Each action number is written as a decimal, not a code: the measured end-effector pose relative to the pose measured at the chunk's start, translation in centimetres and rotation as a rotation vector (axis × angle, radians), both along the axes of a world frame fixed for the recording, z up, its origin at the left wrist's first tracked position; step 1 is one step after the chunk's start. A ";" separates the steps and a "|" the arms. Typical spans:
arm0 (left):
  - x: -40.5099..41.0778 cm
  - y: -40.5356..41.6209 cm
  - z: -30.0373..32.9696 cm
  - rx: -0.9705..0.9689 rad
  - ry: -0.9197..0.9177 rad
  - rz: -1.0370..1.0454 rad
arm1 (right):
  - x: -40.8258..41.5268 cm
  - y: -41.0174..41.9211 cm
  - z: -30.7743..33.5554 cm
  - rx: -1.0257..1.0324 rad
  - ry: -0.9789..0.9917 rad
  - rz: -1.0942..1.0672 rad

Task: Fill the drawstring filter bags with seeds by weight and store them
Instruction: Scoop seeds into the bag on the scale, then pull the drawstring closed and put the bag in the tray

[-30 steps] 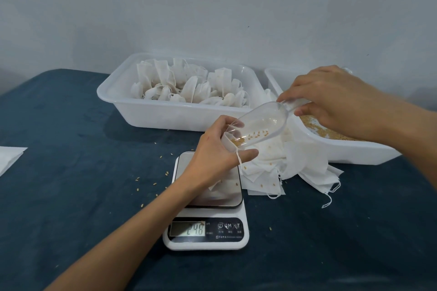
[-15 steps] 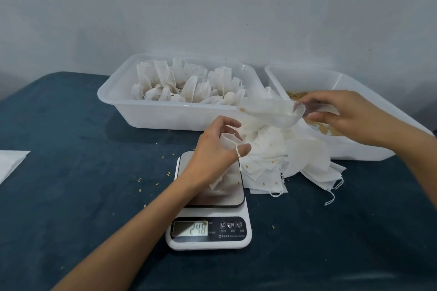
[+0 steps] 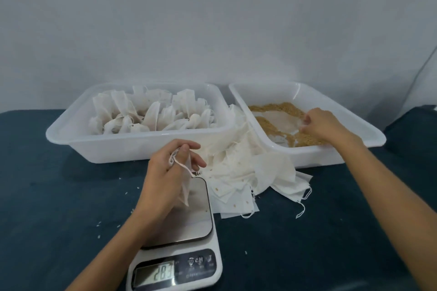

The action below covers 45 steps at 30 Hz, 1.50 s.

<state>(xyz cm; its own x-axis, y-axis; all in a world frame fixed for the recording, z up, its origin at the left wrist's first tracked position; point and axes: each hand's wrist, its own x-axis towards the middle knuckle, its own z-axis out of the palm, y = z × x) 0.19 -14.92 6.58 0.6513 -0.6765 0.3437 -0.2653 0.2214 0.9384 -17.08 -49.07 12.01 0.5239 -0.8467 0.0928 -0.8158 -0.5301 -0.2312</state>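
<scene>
Left hand (image 3: 165,182) pinches the filter bag (image 3: 185,186) by its drawstring on the scale (image 3: 189,224), frame centre. Right hand (image 3: 324,125), grip indiscernible, rests in the seed tray (image 3: 369,132). Recommend cinching evenly, bag upright.

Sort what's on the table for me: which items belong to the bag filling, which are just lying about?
In use:
- left hand pinching a white drawstring filter bag over the scale
- white digital kitchen scale
- right hand in the white plastic tray of brown seeds
- white plastic tray of filled bags
- pile of empty white bags

Lying about:
- spilled seeds on the dark blue cloth
</scene>
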 end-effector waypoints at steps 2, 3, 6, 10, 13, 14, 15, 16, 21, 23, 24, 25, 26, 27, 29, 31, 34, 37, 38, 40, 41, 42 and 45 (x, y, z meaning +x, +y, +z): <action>0.1 0.0 0.1 -0.016 0.008 -0.007 | 0.7 -0.2 -0.3 0.040 0.124 -0.025; 0.0 0.0 0.1 -0.023 0.011 -0.013 | 0.9 -0.4 -0.5 0.049 0.172 -0.027; -0.3 -0.2 0.0 -0.038 0.026 -0.029 | 1.3 -0.7 -1.3 0.074 0.250 -0.020; -0.5 -0.5 0.0 -0.029 0.047 -0.039 | 0.9 -0.1 -1.2 0.003 0.218 -0.055; -0.7 -0.5 0.1 -0.022 0.047 -0.029 | 1.4 2.9 -0.7 -0.239 -0.193 0.033; -0.7 -0.5 0.2 -0.016 0.042 -0.016 | 1.8 5.0 -0.6 -0.275 -0.394 0.134; -0.6 -0.6 0.4 -0.007 0.034 0.002 | 2.3 7.6 -0.6 -0.268 -0.562 0.256; -0.4 -0.8 0.7 0.005 0.026 0.027 | 2.7 10.3 -0.7 -0.225 -0.675 0.381; 3.0 -2.2 2.9 0.148 -0.173 0.251 | 4.2 18.4 -3.5 0.055 -0.805 0.653; 5.4 -2.8 4.4 0.169 -0.253 0.331 | 4.3 18.7 -4.6 0.098 -0.791 0.682; 6.7 -3.2 5.2 0.177 -0.280 0.364 | 4.2 18.6 -5.1 0.101 -0.792 0.695; 8.0 -3.7 6.0 0.196 -0.295 0.394 | 4.2 18.5 -5.4 0.098 -0.795 0.699; 9.2 -4.2 6.8 0.226 -0.306 0.422 | 4.2 18.3 -5.7 0.088 -0.796 0.701; 10.4 -5.0 7.5 0.263 -0.325 0.446 | 4.2 18.3 -6.0 0.070 -0.789 0.700; 12.4 -6.7 8.7 0.327 -0.365 0.485 | 4.3 18.2 -6.3 0.026 -0.765 0.708; 13.9 -8.7 9.7 0.340 -0.353 0.518 | 4.5 18.3 -6.5 -0.003 -0.728 0.722; 16.2 -11.2 10.3 0.342 -0.306 0.543 | 4.6 18.4 -6.9 -0.042 -0.688 0.750; 18.5 -13.0 9.8 0.437 -0.381 0.648 | 4.7 18.4 -7.0 -0.075 -0.676 0.755; 19.2 -13.4 9.4 0.516 -0.454 0.680 | 4.7 18.4 -6.9 -0.080 -0.678 0.749; 20.1 -13.9 8.3 0.723 -0.611 0.687 | 4.7 18.2 -6.8 -0.090 -0.687 0.739; 20.3 -14.0 7.7 0.816 -0.671 0.681 | 4.7 18.2 -6.8 -0.094 -0.687 0.737; 20.6 -14.1 7.1 0.881 -0.706 0.673 | 4.7 18.2 -6.7 -0.096 -0.685 0.736; 21.1 -14.4 5.9 0.982 -0.685 0.632 | 4.7 18.2 -6.7 -0.101 -0.662 0.733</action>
<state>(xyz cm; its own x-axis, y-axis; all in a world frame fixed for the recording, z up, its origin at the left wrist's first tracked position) 21.26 -29.32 12.46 0.8335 -0.4798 0.2740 -0.5461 -0.7907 0.2768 -12.34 -30.88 5.27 0.7313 -0.3056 0.6097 -0.0009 -0.8944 -0.4472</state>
